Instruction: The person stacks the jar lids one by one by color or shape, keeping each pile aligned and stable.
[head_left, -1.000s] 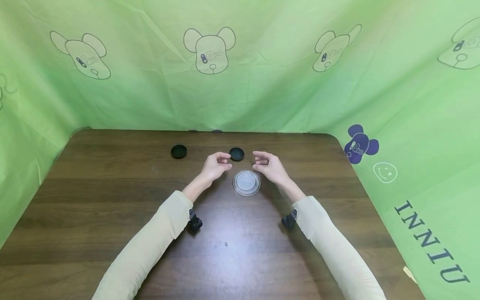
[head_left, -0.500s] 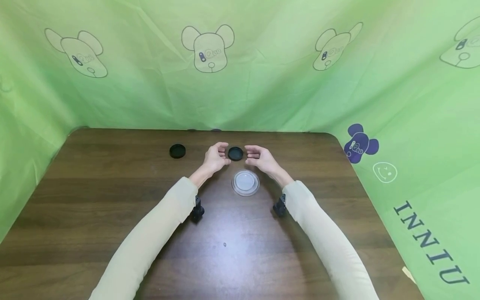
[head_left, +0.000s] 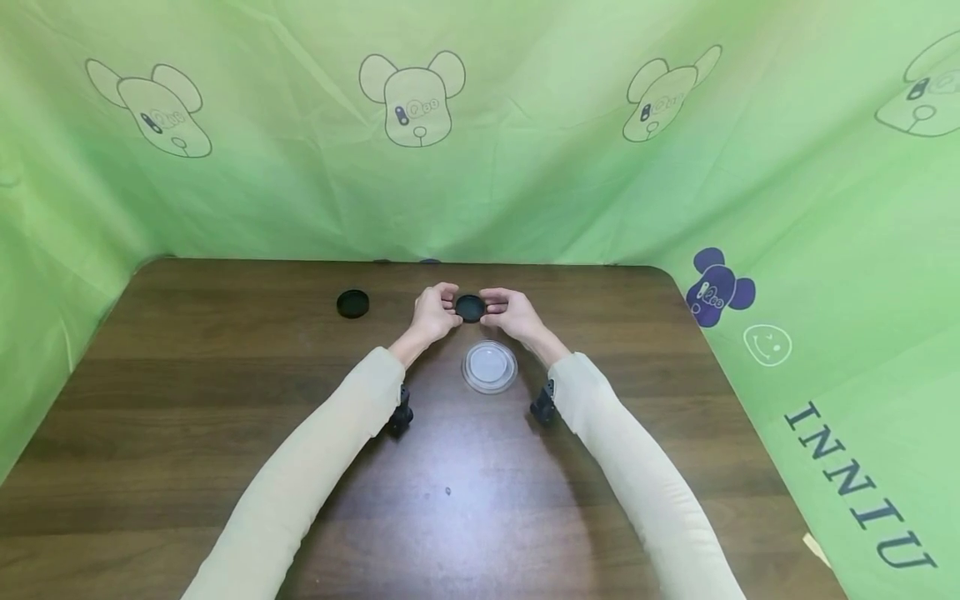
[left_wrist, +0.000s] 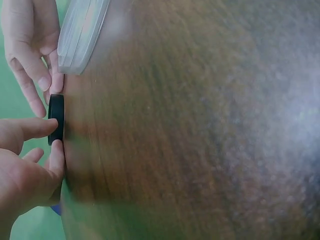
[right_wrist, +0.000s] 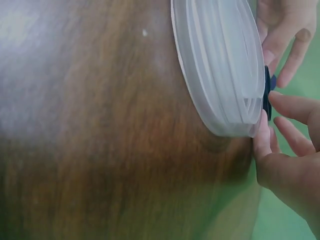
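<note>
A shallow black round disc with a raised rim (head_left: 470, 308) lies toward the back of the table, between the two hands. The left hand (head_left: 435, 312) grips its left side; in the left wrist view the thumb touches the disc's edge (left_wrist: 57, 112) and a finger meets its lower end. From the other side the right hand (head_left: 514, 314) holds the right edge with thumb and fingertips. Just in front of the disc sits a stack of clear round plastic pieces (head_left: 490, 367), which partly hides the disc in the right wrist view, where the clear stack (right_wrist: 220, 65) looms close.
A second black disc (head_left: 352, 304) lies to the left on the brown wooden table (head_left: 187, 400). Green printed cloth (head_left: 525, 192) hangs behind and along both sides. A small speck (head_left: 447, 491) shows near the middle of the tabletop.
Both hands have moved forward and inward, closing from either side onto the black disc. The right hand has travelled left the most. The clear stack and second disc have stayed put.
</note>
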